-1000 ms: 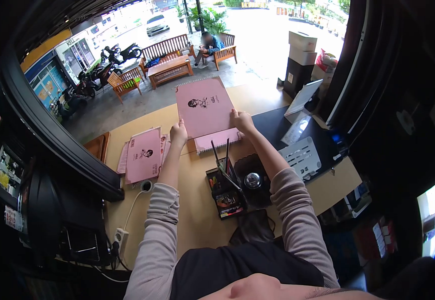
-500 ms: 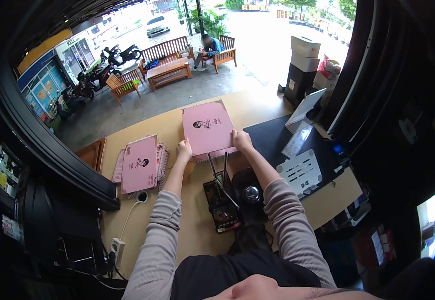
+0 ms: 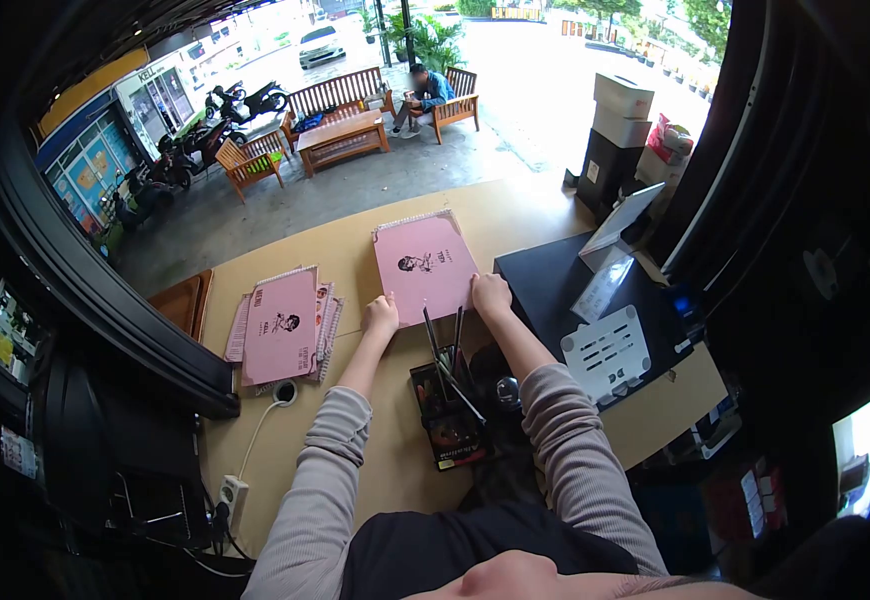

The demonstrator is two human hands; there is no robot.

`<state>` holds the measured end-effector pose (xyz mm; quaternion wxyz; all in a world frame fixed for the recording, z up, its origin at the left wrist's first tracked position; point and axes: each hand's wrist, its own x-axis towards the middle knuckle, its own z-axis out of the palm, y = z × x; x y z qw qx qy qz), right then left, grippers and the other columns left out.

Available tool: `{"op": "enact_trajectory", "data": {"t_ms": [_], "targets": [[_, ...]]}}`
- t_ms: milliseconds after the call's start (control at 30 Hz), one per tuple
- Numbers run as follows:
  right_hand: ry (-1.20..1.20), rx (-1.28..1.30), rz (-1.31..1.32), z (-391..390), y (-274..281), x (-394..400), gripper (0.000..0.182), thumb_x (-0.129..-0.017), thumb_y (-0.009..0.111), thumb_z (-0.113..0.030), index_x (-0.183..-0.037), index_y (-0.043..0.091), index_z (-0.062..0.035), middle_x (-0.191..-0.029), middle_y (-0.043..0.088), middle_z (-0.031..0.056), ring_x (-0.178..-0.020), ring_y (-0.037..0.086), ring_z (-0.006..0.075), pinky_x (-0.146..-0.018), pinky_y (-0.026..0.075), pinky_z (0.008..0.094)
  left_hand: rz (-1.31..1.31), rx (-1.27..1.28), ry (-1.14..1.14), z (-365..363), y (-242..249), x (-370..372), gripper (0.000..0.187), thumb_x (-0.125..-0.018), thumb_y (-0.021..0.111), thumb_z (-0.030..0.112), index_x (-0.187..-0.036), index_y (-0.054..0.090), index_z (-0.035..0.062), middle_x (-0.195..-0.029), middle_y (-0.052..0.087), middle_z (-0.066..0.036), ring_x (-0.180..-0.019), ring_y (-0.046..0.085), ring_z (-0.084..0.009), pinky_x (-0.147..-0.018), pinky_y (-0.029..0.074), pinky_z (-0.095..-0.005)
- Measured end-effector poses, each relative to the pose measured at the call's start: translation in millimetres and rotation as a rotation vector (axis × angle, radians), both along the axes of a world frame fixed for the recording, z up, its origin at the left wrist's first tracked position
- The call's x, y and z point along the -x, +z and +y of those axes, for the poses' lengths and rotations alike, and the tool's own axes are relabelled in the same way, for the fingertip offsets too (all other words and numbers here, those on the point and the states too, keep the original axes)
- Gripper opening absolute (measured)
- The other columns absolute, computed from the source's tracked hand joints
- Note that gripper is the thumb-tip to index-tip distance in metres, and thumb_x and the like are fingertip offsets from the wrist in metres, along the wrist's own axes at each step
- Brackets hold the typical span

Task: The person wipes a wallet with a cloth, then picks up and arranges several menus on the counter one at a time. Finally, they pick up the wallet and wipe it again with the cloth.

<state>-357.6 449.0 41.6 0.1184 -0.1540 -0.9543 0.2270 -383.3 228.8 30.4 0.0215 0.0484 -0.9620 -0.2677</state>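
A pink spiral-bound menu (image 3: pixel 440 285) with a dark drawing of a figure lies flat on the light wooden counter (image 3: pixel 355 470), seemingly with others under it. My left hand (image 3: pixel 381 315) grips its near left corner, fingers curled against the edge. At the near right side, my right hand (image 3: pixel 492 293) holds the opposite edge, thumb toward the cover. Whatever the fingertips touch underneath is hidden. Left of my left arm is a second pile of pink menus (image 3: pixel 280 325), its layers fanned unevenly.
Between my forearms stands a black box holder (image 3: pixel 445 425) with pens upright. A white slotted stand (image 3: pixel 605 350) and a tilted panel (image 3: pixel 623 215) are at right. A power strip (image 3: pixel 233 490) with cable lies at left. Beyond the counter, a seated person (image 3: pixel 430 90) occupies a wooden chair.
The menus between my hands now look more evenly lined up; the spiral edge that stuck out at the near side no longer shows. My head view has shifted slightly. The left pile stays put.
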Motion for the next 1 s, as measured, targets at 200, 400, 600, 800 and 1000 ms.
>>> {"op": "enact_trajectory", "data": {"t_ms": [200,400,600,800,1000], "targets": [[-0.059,-0.010,-0.044,-1.3,-4.1,4.8,0.041,-0.086,0.039,-0.029,-0.076,0.063,0.0023,-0.080,0.061,0.0210,-0.077,0.060,0.0338,-0.070,0.049,0.0402,0.008,0.125,-0.020,5.1,6.0,-0.6,0.045,-0.088,0.034,0.037,-0.086,0.060,0.0014,-0.089,0.060,-0.021,-0.086,0.058,-0.0347,-0.075,0.046,-0.0445],[0.003,-0.118,-0.115,-0.5,3.4,5.4,0.038,-0.086,0.038,-0.028,-0.078,0.063,-0.0001,-0.079,0.062,0.0177,-0.077,0.062,0.0308,-0.068,0.049,0.0387,0.035,0.177,-0.020,8.8,5.6,1.2,0.043,-0.087,0.035,0.037,-0.085,0.059,0.0010,-0.086,0.061,-0.021,-0.084,0.059,-0.0344,-0.072,0.047,-0.0446],[0.053,-0.273,-0.113,1.2,-7.4,13.9,0.037,-0.088,0.036,-0.024,-0.075,0.064,-0.0035,-0.078,0.064,0.0131,-0.074,0.063,0.0262,-0.063,0.051,0.0352,0.085,0.193,-0.012,8.8,0.4,2.0,0.040,-0.087,0.036,0.035,-0.082,0.057,0.0012,-0.083,0.061,-0.019,-0.080,0.060,-0.0338,-0.068,0.048,-0.0436],[0.081,-0.322,-0.114,1.7,-12.4,18.1,0.035,-0.087,0.037,-0.022,-0.074,0.065,-0.0053,-0.077,0.064,0.0107,-0.073,0.063,0.0240,-0.061,0.051,0.0336,0.112,0.235,-0.004,10.1,-5.3,2.9,0.038,-0.088,0.037,0.034,-0.082,0.056,0.0019,-0.081,0.061,-0.019,-0.078,0.061,-0.0328,-0.066,0.049,-0.0426],[0.049,-0.281,-0.102,1.0,-12.9,19.9,0.032,-0.085,0.039,-0.020,-0.074,0.065,-0.0059,-0.078,0.064,0.0104,-0.074,0.063,0.0234,-0.062,0.051,0.0330,0.125,0.293,-0.007,9.9,-7.7,4.3,0.036,-0.088,0.038,0.034,-0.082,0.055,0.0025,-0.080,0.062,-0.017,-0.077,0.061,-0.0317,-0.063,0.050,-0.0421]]}}
